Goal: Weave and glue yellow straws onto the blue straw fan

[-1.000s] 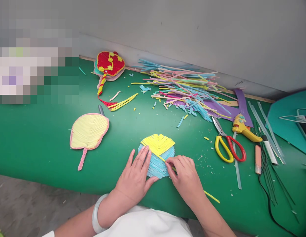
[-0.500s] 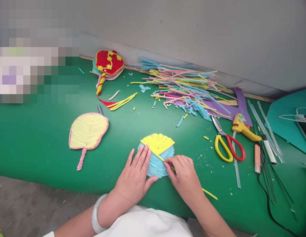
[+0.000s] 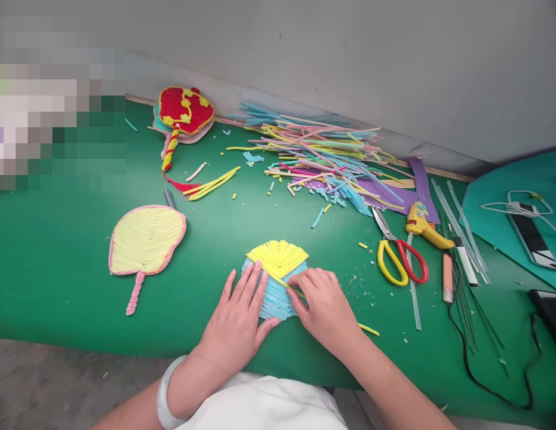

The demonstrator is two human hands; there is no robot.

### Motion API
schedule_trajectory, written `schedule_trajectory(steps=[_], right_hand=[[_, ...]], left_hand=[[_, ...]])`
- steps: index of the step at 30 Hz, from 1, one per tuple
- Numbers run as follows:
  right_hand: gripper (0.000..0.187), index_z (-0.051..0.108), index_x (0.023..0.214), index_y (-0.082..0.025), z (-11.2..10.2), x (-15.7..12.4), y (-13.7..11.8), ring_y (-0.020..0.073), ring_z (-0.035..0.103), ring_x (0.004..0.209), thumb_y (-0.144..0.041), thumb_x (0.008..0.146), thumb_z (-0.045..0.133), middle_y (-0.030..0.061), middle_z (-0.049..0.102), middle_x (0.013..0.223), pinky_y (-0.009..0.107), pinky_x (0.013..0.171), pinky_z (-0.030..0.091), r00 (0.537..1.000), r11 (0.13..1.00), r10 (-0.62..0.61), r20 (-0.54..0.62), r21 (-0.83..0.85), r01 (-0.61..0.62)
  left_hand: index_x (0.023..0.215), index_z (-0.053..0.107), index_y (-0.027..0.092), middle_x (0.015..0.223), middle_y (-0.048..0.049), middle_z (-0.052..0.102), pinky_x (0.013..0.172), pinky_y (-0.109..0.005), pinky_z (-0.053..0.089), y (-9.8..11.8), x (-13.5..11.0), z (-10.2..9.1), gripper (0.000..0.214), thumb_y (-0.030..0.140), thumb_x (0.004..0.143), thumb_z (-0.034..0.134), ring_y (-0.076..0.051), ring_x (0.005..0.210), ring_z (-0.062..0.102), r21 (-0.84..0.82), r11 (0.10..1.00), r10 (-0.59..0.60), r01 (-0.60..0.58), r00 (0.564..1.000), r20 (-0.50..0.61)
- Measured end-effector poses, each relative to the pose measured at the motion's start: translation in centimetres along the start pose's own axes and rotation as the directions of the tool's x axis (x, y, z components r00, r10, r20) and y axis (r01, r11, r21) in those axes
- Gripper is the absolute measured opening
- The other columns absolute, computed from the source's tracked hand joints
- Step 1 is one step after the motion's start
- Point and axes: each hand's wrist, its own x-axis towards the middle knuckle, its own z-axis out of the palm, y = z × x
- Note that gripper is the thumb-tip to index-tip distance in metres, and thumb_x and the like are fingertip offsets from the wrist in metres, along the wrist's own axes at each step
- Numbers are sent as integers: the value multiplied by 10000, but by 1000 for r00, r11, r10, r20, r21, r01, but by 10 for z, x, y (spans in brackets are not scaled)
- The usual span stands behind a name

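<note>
A small fan-shaped piece (image 3: pixel 278 272), yellow strips on top and light blue below, lies on the green table (image 3: pixel 71 251) near its front edge. My left hand (image 3: pixel 237 316) rests flat on the blue left part, fingers stretched out. My right hand (image 3: pixel 322 307) pinches a thin yellow strip (image 3: pixel 369 329) that runs across the piece and sticks out behind the hand to the right.
A yellow fan with pink rim (image 3: pixel 143 242) lies left; a red and yellow fan (image 3: pixel 186 113) sits at the back. A heap of coloured strips (image 3: pixel 322 158), scissors (image 3: pixel 396 254), a yellow glue gun (image 3: pixel 423 224), glue sticks and a black cord lie right. A phone (image 3: pixel 531 233) rests on teal sheet.
The view has shifted, so everything sits a little further left. Both hands stay on the piece; the right hand has slid slightly along the yellow strip.
</note>
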Motion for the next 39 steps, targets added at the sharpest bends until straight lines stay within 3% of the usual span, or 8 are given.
schedule_trajectory(steps=[20,31,39], right_hand=[[119,616,948,-194,2,15,5,196,555,836,-105,934,537,22,648,867,337,788,343,996,997,-60,68,50,57],[119,632,898,-185,-6,24,6,182,538,800,-98,932,558,17,633,829,320,778,335,984,986,-165,66,-10,166],[159,641,872,-190,-15,36,11,183,532,781,-96,947,538,23,623,792,325,788,325,952,965,-234,196,-72,252]], left_hand=[[1503,382,34,1598,-207,327,1200,-539,261,0,0,-1,703,531,1007,414,-346,1482,332,36,999,5,-6,1000,14],[1525,351,43,1609,-199,308,1212,-536,249,1,0,1,712,525,1006,417,-337,1501,292,9,1000,-17,16,1000,21],[1507,392,53,1588,-205,356,1211,-552,237,1,0,1,691,527,1004,421,-345,1490,315,-13,1000,-21,21,999,31]])
